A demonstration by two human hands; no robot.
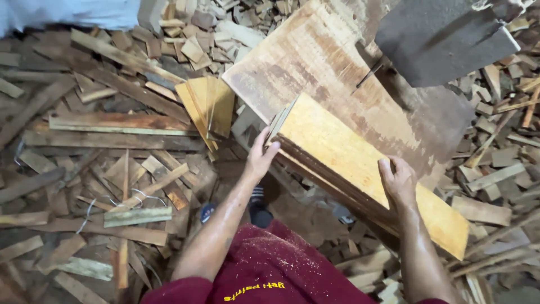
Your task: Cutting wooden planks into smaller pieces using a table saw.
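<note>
- No bin or box here; the stack of yellow boards lies on a large worn plywood sheet, amid loose wood scraps on the floor
- Its long axis runs from ten o'clock to four o'clock
- My left hand presses its ten-o'clock end, grip open, fingers spread; my right hand clasps its near edge, fingers curled over
</note>
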